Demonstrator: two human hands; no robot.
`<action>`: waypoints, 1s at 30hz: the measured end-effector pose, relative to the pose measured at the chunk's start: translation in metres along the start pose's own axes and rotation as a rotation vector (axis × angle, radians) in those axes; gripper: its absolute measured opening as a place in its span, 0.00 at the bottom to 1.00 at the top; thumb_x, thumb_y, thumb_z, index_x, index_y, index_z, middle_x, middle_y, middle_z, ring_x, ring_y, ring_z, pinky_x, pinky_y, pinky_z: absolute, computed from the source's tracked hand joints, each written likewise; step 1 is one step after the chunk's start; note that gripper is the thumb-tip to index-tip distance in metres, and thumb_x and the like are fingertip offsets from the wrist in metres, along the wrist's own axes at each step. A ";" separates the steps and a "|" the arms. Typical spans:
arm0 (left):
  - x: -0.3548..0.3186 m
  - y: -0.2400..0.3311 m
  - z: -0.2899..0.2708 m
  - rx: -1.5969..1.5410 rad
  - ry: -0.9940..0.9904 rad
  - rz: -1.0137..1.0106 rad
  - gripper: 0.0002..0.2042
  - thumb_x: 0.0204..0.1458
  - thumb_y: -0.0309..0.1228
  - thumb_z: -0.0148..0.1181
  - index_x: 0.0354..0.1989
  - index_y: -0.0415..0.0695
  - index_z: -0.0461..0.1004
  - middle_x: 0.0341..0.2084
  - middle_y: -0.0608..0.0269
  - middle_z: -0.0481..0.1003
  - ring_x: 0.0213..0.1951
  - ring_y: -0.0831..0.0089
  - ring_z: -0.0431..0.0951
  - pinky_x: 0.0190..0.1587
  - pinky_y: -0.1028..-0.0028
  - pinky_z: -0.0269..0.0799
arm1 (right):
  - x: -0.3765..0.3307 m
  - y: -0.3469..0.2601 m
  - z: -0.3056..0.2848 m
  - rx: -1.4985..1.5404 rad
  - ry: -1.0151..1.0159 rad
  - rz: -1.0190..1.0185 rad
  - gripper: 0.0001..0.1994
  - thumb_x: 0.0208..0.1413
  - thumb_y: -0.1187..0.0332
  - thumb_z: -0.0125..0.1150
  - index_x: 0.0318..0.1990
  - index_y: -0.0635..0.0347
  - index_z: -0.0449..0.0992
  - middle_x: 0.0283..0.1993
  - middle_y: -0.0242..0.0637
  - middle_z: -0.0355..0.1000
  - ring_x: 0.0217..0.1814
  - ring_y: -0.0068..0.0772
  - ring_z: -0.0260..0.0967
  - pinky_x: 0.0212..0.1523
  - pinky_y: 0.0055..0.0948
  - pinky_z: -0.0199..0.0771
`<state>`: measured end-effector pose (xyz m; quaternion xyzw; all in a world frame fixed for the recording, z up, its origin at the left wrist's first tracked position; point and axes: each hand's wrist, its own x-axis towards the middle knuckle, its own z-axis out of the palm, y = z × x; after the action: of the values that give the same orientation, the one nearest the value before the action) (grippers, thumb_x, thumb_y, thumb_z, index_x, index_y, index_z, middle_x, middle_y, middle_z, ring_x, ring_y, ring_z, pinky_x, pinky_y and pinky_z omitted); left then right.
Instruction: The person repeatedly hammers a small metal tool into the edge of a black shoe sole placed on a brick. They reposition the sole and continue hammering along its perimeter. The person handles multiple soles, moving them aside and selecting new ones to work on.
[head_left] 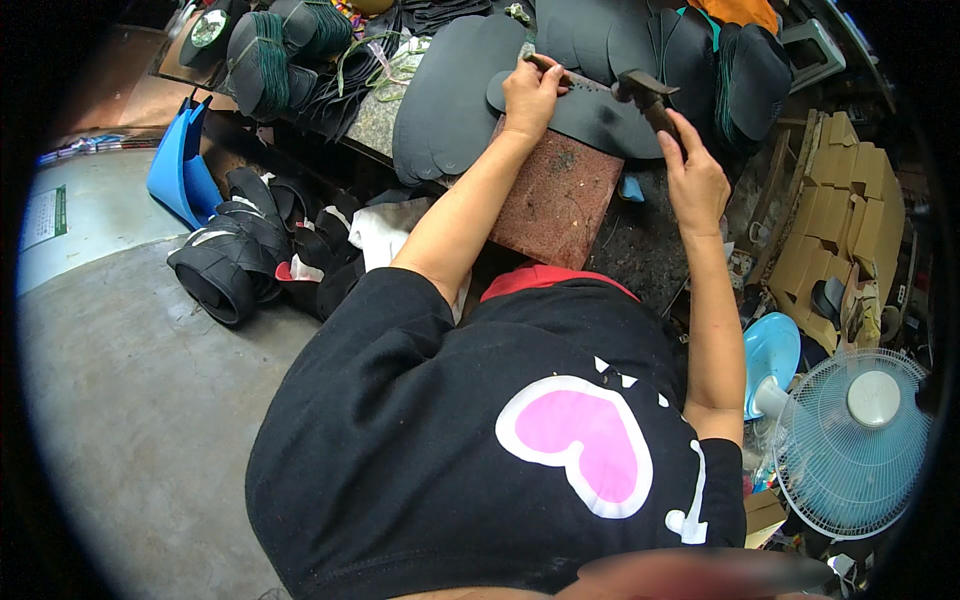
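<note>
My right hand (697,185) grips the handle of a hammer (648,84), its head raised over the right part of a black shoe sole (612,122). My left hand (530,98) is at the sole's left part, fingers closed around a short dark tool (541,62) whose kind I cannot make out. Small dark marks or holes show in the sole beside the left fingertips. Beneath the sole lies a reddish-brown slab (556,195) with a worn, speckled top.
Black soles are piled at the left (450,100), and bundles tied with green cord (262,65) lie farther left. More bundled soles (750,80) stand at right. Black pieces (240,240) and a blue folded sheet (185,165) are left; cardboard (830,210) and a fan (850,445) are right.
</note>
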<state>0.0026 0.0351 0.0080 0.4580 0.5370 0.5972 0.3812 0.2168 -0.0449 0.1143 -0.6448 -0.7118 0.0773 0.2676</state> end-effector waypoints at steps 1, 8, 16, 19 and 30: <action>0.000 -0.001 0.000 0.057 -0.035 0.011 0.06 0.57 0.25 0.57 0.35 0.33 0.70 0.29 0.57 0.80 0.28 0.75 0.81 0.32 0.78 0.79 | 0.004 -0.003 -0.005 0.020 0.028 0.007 0.16 0.59 0.52 0.56 0.54 0.38 0.74 0.39 0.38 0.79 0.36 0.43 0.78 0.34 0.35 0.75; -0.004 0.002 0.008 0.559 -0.038 0.457 0.08 0.53 0.29 0.62 0.35 0.39 0.71 0.27 0.51 0.78 0.27 0.60 0.80 0.30 0.68 0.75 | 0.013 -0.020 -0.014 0.282 0.346 -0.380 0.18 0.58 0.58 0.61 0.53 0.52 0.75 0.40 0.42 0.78 0.36 0.42 0.78 0.33 0.30 0.76; -0.006 0.002 0.013 0.061 0.108 0.122 0.05 0.56 0.26 0.57 0.33 0.37 0.69 0.27 0.54 0.78 0.28 0.64 0.81 0.30 0.69 0.78 | -0.004 0.015 0.009 -0.025 -0.022 0.072 0.18 0.60 0.49 0.53 0.55 0.38 0.73 0.40 0.40 0.78 0.37 0.49 0.76 0.34 0.41 0.74; -0.003 -0.001 0.014 -0.142 0.059 -0.016 0.05 0.58 0.24 0.56 0.34 0.34 0.71 0.28 0.57 0.79 0.31 0.74 0.81 0.33 0.76 0.80 | 0.003 0.013 -0.003 -0.004 0.054 0.030 0.18 0.61 0.49 0.53 0.55 0.37 0.74 0.38 0.40 0.78 0.36 0.48 0.77 0.33 0.40 0.74; -0.008 0.003 0.021 0.671 -0.095 0.522 0.08 0.51 0.29 0.64 0.32 0.38 0.72 0.24 0.46 0.77 0.29 0.53 0.79 0.32 0.67 0.74 | 0.011 -0.017 -0.009 0.169 0.259 -0.390 0.19 0.62 0.58 0.57 0.59 0.51 0.71 0.44 0.44 0.78 0.41 0.39 0.79 0.37 0.31 0.75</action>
<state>0.0255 0.0336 0.0103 0.7043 0.5493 0.4440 0.0713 0.2062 -0.0390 0.1326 -0.4750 -0.7737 0.0000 0.4193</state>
